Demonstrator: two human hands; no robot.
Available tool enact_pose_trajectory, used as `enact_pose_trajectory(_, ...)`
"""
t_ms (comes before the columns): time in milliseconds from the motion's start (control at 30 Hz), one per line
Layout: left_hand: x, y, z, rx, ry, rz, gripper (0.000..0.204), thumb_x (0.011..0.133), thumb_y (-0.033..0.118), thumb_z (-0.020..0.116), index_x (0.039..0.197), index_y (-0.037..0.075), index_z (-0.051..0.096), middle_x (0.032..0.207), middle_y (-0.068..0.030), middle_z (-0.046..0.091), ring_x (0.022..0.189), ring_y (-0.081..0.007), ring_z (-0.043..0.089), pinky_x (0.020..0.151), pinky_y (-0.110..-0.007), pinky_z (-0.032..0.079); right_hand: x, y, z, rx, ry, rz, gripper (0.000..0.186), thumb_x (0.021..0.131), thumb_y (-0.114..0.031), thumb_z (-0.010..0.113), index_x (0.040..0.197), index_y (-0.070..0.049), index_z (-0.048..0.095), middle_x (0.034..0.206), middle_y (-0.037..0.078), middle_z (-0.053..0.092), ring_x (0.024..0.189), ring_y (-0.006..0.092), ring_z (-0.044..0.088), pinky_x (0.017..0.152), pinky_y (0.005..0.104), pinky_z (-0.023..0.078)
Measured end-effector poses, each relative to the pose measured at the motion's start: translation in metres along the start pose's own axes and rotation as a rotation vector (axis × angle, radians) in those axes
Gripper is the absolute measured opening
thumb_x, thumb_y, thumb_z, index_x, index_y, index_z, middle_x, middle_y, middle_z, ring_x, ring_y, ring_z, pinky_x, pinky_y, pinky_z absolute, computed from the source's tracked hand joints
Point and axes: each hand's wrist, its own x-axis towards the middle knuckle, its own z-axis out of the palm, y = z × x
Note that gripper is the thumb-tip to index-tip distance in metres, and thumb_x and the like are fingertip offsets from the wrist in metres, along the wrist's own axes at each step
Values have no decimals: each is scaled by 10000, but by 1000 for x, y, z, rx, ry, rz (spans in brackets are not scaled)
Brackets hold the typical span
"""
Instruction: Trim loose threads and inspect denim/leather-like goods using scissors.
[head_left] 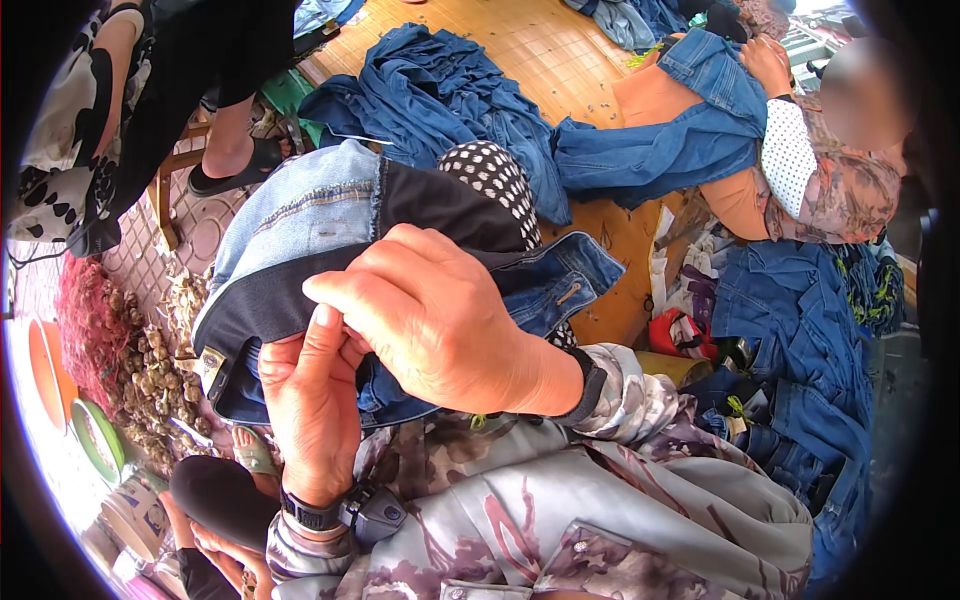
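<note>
A pair of jeans (290, 210) lies turned partly outward in front of me, showing pale denim, a black band (255, 310), a metal button at the left and white-spotted black lining (485, 175). My left hand (315, 400) grips the band's lower edge from below, thumb upright against it. My right hand (440, 310) comes over from the right with fingers curled and pinched at the same edge, beside my left thumb; its fingertips are partly hidden. A darker denim waistband (590, 270) with a buttonhole sticks out to the right.
Denim piles (420, 90) (790, 330) lie on a wooden table (480, 35). At right a co-worker (820, 180) holds jeans. Another person's legs (230, 135) stand top left; more people sit lower left near red netting (90, 330), bulbs heaped like garlic (160, 380) and plastic basins (95, 435).
</note>
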Motion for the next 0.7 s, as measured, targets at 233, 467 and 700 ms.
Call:
enact_pose_trajectory(233,1,0,-1,-86,-11,-5,104,911,81,609,993,48,662,940,-75,681,787,-150,636,747,-290,521,-4,8,0,344,-54,284,246,785,35,580,1026,-17,580,759,81,549,687,224,547,638,337,461)
enact_pose_trajectory(467,-2,-4,-2,-75,-23,-4,174,920,54,580,1092,50,605,1017,-69,660,824,-154,617,757,-300,515,-10,14,-9,634,-56,440,250,886,19,568,1136,24,565,853,16,551,768,50,519,708,193,454)
enact_pose_trajectory(700,-2,-4,1,-42,8,42,233,928,45,559,1159,58,582,1100,-85,648,971,-189,630,820,-335,534,-7,11,-12,523,-20,371,289,847,53,594,1132,14,572,874,40,599,797,73,571,712,220,485)
